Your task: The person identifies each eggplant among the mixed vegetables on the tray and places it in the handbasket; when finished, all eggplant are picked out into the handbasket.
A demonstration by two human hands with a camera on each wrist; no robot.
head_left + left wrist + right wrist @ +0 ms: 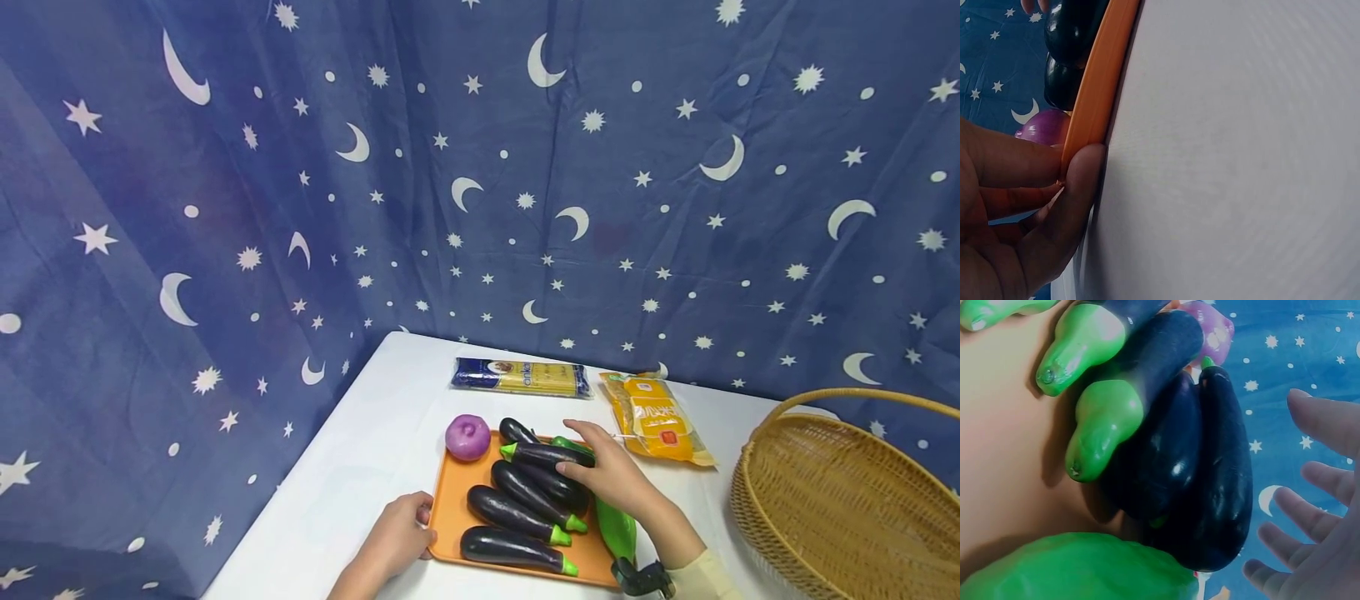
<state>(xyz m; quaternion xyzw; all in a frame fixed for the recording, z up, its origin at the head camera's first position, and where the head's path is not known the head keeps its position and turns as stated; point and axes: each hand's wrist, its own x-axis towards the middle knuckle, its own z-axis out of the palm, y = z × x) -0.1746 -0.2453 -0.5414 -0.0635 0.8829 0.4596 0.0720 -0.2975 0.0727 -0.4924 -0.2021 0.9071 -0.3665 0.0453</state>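
My left hand (397, 533) grips the left rim of an orange tray (450, 492). In the left wrist view, its thumb and fingers pinch the tray's edge (1099, 87). Several dark eggplants (510, 546) with green stem ends lie in the tray, some stacked at the far side. Over the uppermost eggplant (1225, 462) hovers my right hand (611, 475), its fingers spread and holding nothing in the right wrist view. A purple onion (468, 437) sits at the tray's far left corner. Along the right side lies a large green vegetable (617, 527), partly hidden by the right arm.
Behind the tray, a blue and yellow pasta packet (521, 377) lies on the white table (337, 467). An orange and yellow food bag (660, 421) rests to its right. A wicker basket (847, 500) with a handle stands at the right. A blue star-patterned curtain (480, 208) hangs behind.
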